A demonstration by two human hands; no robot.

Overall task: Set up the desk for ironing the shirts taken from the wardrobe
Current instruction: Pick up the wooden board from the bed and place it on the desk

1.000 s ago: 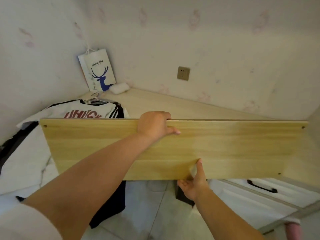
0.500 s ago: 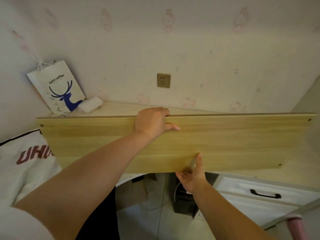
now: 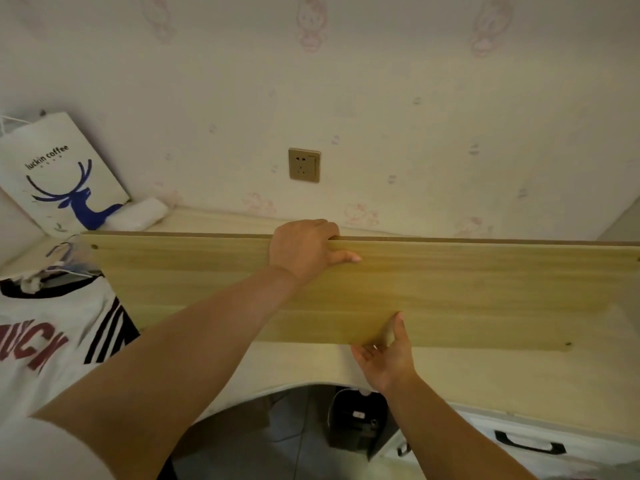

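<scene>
You hold the wooden board over the worktop, long side running left to right, its face turned up toward you. Left hand: grip curled over the far top edge, thumb flat on the face. Right hand: grip clamped on the near lower edge, thumb on top, fingers underneath and mostly hidden. Whether the board touches the worktop yet, you cannot tell; the near edge looks just above it.

Progress, as a judgement: roughly midway. One shirt, white with dark stripes and red lettering, already lies at the left end of the worktop, a hanger at its collar. The board is not yet set down. No iron in view.

Left to do: lay the board flat, let go, spread a shirt on it.

Elsewhere: paper bag with a blue deer leans in the far left corner, a white bundle beside it. Wall socket above the worktop's back edge. Drawer handle at lower right.
</scene>
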